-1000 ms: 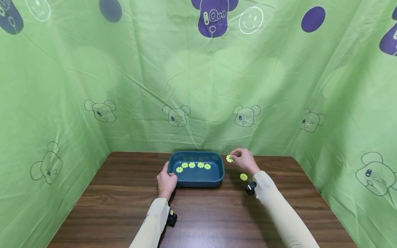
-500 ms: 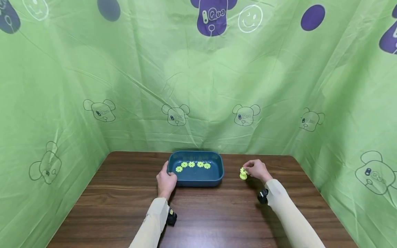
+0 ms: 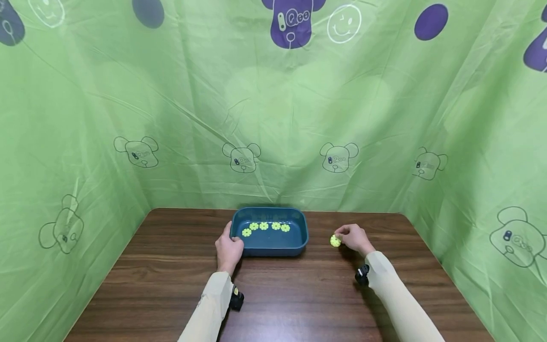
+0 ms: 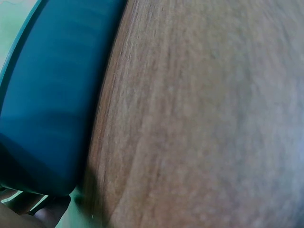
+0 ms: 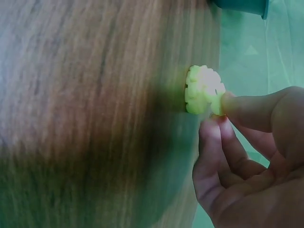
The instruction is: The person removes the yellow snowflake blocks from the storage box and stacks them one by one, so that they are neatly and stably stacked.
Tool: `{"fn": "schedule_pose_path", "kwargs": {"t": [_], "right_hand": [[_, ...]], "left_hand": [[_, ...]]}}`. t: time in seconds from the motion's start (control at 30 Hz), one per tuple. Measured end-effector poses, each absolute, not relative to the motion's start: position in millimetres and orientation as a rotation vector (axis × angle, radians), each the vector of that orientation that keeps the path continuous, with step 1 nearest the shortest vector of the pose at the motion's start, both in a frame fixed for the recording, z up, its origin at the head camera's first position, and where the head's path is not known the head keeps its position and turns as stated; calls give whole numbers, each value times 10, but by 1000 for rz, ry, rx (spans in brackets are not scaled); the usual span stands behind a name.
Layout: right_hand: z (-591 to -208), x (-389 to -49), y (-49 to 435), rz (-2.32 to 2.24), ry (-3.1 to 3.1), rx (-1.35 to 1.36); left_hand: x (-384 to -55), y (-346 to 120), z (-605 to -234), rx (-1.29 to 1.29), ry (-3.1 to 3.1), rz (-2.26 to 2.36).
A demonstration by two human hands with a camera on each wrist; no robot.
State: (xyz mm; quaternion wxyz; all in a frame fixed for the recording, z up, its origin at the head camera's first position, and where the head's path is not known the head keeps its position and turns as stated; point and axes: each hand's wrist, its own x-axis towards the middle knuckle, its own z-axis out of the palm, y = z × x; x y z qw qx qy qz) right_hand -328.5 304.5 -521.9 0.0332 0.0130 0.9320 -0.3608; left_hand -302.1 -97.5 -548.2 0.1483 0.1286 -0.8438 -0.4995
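My left hand [image 3: 229, 248] grips the left end of a dark blue rectangular plastic basin [image 3: 273, 252], thumb over the front corner. Its fingertips show under the basin's end in the left wrist view. Several yellow-green flower-shaped plastic discs [image 3: 276, 226] lie in a curved row on the basin floor. Right of the basin, my right hand [image 3: 353, 238] pinches a yellow-green flower-shaped disc [image 5: 216, 102] between thumb and fingers. In the right wrist view it overlaps another notched disc [image 5: 194, 90] close to the tabletop. From the head view the two look like one.
The brown wood-grain table [image 3: 273, 294] carries the basin near its back edge. A green printed cloth [image 3: 290, 104] hangs behind and on both sides. Black wrist cameras sit at the left cuff [image 3: 236, 298] and right cuff [image 3: 362, 275].
My right hand has moved right and toward me, from beside the basin's back right corner, bringing its disc over the one on the table. My left hand and the basin stay put.
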Motion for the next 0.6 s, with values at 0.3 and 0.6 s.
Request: {"fn": "schedule_pose_path", "kwargs": {"t": [0.3, 0.6], "right_hand": [[-5292, -3302, 3044, -1052, 2903, 50], [-5289, -3268, 3029, -900, 2912, -12]], "left_hand": [[-3019, -976, -5488, 372, -2417, -1439], [-3030, -980, -5483, 374, -2422, -1434]]}}
